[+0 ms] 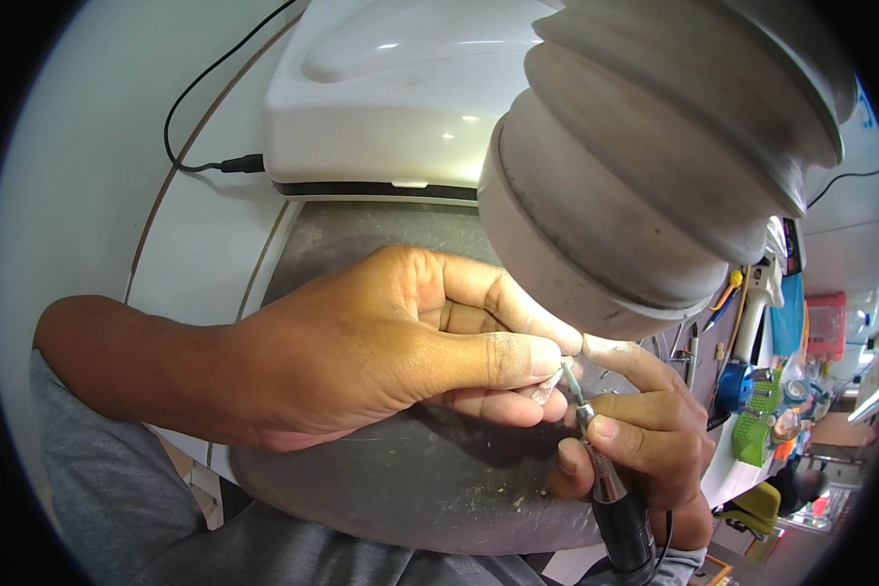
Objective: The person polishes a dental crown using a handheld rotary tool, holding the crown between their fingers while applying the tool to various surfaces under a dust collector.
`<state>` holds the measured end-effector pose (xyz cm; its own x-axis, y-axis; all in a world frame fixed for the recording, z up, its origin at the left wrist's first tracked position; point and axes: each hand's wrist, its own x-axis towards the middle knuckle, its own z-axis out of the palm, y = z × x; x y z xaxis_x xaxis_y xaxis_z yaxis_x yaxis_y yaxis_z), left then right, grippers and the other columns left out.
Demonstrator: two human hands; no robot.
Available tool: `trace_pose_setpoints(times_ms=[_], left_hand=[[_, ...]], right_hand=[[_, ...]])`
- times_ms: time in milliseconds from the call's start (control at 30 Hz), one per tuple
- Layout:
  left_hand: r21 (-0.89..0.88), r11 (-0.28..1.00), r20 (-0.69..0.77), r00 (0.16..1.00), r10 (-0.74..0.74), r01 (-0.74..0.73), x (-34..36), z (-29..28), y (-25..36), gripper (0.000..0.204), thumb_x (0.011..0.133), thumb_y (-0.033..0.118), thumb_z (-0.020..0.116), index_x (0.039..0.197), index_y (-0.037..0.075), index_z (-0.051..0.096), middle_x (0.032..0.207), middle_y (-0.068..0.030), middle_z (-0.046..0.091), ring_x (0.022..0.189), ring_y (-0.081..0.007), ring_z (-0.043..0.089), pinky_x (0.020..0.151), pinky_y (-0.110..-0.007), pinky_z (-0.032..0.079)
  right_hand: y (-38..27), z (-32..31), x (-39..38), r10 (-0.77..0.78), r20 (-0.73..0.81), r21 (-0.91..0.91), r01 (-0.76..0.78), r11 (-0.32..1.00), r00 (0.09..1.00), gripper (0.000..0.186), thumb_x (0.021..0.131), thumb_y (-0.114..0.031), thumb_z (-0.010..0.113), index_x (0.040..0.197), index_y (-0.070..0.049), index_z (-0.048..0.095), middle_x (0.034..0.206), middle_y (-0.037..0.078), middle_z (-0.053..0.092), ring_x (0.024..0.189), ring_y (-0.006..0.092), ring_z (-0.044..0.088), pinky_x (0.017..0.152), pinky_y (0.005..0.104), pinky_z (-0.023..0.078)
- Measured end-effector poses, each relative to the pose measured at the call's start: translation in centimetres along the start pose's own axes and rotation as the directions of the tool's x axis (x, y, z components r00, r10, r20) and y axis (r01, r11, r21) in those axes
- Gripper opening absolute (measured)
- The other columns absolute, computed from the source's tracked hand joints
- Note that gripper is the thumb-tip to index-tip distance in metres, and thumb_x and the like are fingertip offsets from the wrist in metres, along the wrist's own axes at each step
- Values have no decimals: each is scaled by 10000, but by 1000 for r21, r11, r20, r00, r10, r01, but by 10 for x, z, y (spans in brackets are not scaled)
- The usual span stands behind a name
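Note:
Pinched between the thumb and fingers of my left hand [381, 352] is a small whitish piece [545, 389], mostly covered by the fingertips. My right hand [659, 425] grips a rotary handpiece [623, 527] with a metal nose and black body, much like a pen. Its slim grey-green bit [570, 379] points up at the whitish piece and appears to touch it. Both hands are close together, fingertips nearly meeting, above a grey work surface [381, 488]. Pale dust whitens several fingertips.
A wide ribbed grey hose [654, 166] ends just above my hands. Behind them stands a white rounded machine [391, 127] with a black cable [169, 122]. Pale crumbs [498, 498] lie near the front edge. At right are hand tools, a blue device [734, 388] and a green perforated tray [752, 435].

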<state>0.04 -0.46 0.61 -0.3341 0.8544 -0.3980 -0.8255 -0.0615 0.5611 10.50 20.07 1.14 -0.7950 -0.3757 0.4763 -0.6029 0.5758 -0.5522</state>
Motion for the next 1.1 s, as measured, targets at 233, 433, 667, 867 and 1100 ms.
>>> trace_pose_setpoints(times_ms=[233, 433, 667, 867, 1100], left_hand=[[33, 999, -1, 1000, 1, -1, 0, 0, 1, 296, 925, 10, 574, 1197, -94, 524, 1099, -197, 614, 973, -226, 668, 850, -239, 585], [26, 1000, 5, 1000, 8, -8, 1, -1, -1, 324, 926, 5, 570, 1226, -96, 499, 1101, -208, 611, 974, -240, 668, 856, -249, 586], [25, 1000, 3, 1000, 14, -14, 1, 1, 0, 338, 927, 6, 568, 1237, -101, 489, 1108, -217, 609, 972, -242, 668, 853, -253, 588], [30, 999, -7, 1000, 11, -11, 1, 2, 1, 331, 927, 6, 568, 1231, -104, 495, 1113, -222, 608, 967, -242, 669, 850, -251, 588], [2, 1000, -14, 1000, 16, -16, 0, 2, 0, 307, 910, -16, 586, 1201, -93, 528, 1086, -199, 626, 977, -257, 672, 835, -254, 595]], right_hand=[[0, -2, 1, 12, 7, 17, -12, 1000, 1000, 398, 718, -67, 823, 1042, -48, 594, 849, 81, 660, 975, 370, 672, 764, 410, 590], [-1, 0, 0, 24, -23, 23, -24, 999, 999, 375, 717, -66, 822, 1022, -47, 606, 842, 82, 666, 966, 366, 676, 767, 412, 587], [0, 1, -1, 17, -38, 27, -16, 1000, 999, 361, 718, -66, 821, 1009, -42, 610, 834, 84, 669, 961, 364, 679, 767, 411, 587], [-1, 0, 1, 27, -33, 26, -26, 999, 999, 345, 726, -67, 816, 1001, -39, 608, 829, 82, 666, 958, 367, 679, 765, 415, 587], [-1, -3, -3, 36, -18, 35, -35, 999, 999, 352, 732, -78, 816, 1007, -60, 597, 834, 74, 656, 960, 368, 679, 777, 431, 583]])
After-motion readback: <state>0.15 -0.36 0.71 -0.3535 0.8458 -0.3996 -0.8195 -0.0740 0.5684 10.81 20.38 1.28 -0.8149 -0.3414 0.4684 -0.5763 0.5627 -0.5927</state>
